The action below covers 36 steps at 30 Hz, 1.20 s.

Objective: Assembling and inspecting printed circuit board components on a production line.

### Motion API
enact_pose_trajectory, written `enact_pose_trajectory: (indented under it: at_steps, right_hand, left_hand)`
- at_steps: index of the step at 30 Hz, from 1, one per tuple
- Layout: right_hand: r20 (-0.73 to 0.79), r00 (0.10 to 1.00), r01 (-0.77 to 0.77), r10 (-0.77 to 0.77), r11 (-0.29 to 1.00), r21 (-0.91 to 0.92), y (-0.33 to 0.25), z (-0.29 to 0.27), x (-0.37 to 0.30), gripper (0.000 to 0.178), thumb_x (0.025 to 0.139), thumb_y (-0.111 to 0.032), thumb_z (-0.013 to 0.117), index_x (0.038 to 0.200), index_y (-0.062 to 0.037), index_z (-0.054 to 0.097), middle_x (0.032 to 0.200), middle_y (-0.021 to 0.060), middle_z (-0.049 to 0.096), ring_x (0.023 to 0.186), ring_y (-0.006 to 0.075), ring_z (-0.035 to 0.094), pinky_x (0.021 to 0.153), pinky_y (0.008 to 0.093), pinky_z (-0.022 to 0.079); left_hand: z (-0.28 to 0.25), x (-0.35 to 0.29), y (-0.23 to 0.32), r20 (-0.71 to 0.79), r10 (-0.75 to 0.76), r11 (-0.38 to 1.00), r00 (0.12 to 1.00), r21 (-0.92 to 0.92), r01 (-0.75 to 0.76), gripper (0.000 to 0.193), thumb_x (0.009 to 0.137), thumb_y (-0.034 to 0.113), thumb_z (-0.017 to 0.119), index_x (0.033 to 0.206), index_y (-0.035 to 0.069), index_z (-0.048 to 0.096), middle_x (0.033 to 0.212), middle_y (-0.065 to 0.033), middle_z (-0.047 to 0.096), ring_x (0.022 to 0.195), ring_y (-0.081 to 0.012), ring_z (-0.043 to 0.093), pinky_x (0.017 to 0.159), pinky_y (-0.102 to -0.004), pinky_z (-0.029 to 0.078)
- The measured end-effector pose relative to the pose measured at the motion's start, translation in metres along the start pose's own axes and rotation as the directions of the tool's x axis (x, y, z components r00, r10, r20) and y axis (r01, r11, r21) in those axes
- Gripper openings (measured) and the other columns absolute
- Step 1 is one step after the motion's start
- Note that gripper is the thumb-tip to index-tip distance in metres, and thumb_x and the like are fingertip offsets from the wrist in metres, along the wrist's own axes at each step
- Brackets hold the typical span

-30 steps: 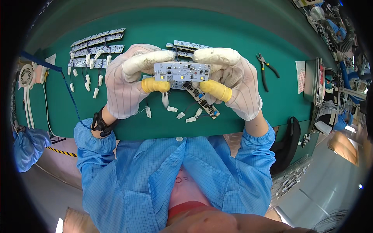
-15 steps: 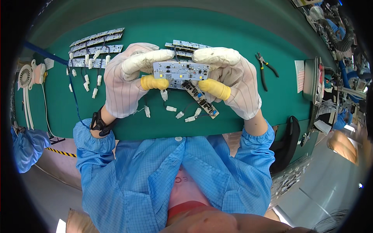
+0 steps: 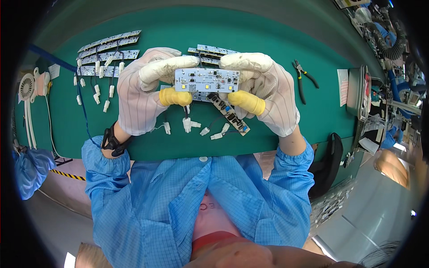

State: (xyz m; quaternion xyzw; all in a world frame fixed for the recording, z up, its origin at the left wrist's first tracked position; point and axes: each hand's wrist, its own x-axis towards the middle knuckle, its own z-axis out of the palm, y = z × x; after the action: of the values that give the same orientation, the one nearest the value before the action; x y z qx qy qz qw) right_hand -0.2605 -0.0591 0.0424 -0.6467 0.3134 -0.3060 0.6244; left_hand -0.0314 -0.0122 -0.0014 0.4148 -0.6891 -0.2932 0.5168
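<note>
Work over the green table [image 3: 268,35], gripping with left hand [image 3: 143,94] and right hand [image 3: 272,94] the two ends of the light board [image 3: 208,79], held between both, lamp side toward the eyes. Better to press gently, only at edges; avoid strain on the white plug [image 3: 187,127], seemingly hanging by its wire [image 3: 186,113]; spare from thumbs [image 3: 246,102] the small yellow lamps [image 3: 207,87], very near.

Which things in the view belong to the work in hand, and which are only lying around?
Belong, it seems:
white LED circuit board, held by left hand and right hand
similar LED boards at left, with white connectors
slanted board with blue components

Only lying around, probably:
pliers
pink sheet
small white fan
</note>
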Motion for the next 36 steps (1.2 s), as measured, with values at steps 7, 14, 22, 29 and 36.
enact_pose_trajectory:
  at_steps: [7,14,22,29,36]
  right_hand:
    - [-0.014,1.000,-0.029,0.028,0.998,-0.051,-0.004,0.001,0.001,0.050,0.072,-0.011,0.073,0.114,0.0047,0.051,0.092,0.0147,0.063,0.064,0.0119,0.061,0.052,0.0207,0.046]
    - [-0.061,0.998,0.023,-0.026,0.999,-0.047,-0.002,0.006,0.001,0.050,0.075,-0.017,0.072,0.114,0.0051,0.050,0.078,0.0106,0.063,0.053,0.0081,0.053,0.049,0.0184,0.041]
    - [-0.031,0.999,0.018,-0.015,0.997,0.071,0.006,0.005,0.000,0.050,0.077,-0.018,0.070,0.115,0.0057,0.048,0.078,0.0134,0.063,0.050,0.0077,0.052,0.046,0.0176,0.039]
    - [-0.138,0.987,0.072,-0.087,0.991,-0.112,0.007,0.005,0.000,0.048,0.072,-0.014,0.072,0.112,0.0036,0.051,0.088,0.0118,0.062,0.061,0.0101,0.057,0.053,0.0197,0.043]
    - [-0.075,0.997,0.033,-0.033,0.999,-0.002,-0.002,0.007,-0.001,0.049,0.071,-0.011,0.073,0.113,0.0038,0.051,0.086,0.0106,0.061,0.058,0.0099,0.055,0.049,0.0199,0.042]
  left_hand:
    - [0.001,0.004,0.008,-0.023,0.018,0.999,1.000,0.045,-0.017,0.048,0.062,0.023,0.078,0.104,0.004,0.065,0.093,-0.0094,0.061,0.082,-0.0175,0.060,0.069,-0.0251,0.049]
    - [0.005,0.002,0.007,-0.094,0.019,1.000,0.995,-0.012,-0.021,0.044,0.062,0.025,0.078,0.102,0.010,0.067,0.089,-0.0059,0.062,0.073,-0.0166,0.060,0.063,-0.0249,0.049]
    - [0.002,0.003,0.001,-0.057,0.096,0.976,0.994,0.201,-0.083,0.043,0.062,0.030,0.077,0.098,0.010,0.066,0.089,-0.0067,0.063,0.074,-0.0186,0.061,0.063,-0.0266,0.049]
    - [0.008,0.001,-0.005,-0.130,0.036,0.999,0.991,0.033,-0.032,0.044,0.063,0.031,0.076,0.099,0.008,0.066,0.090,-0.0069,0.063,0.077,-0.0199,0.061,0.065,-0.0276,0.048]
    - [0.006,0.004,-0.003,-0.092,0.020,0.993,0.996,0.117,-0.009,0.044,0.065,0.031,0.074,0.101,0.007,0.066,0.091,-0.0075,0.063,0.079,-0.0204,0.061,0.068,-0.0277,0.049]
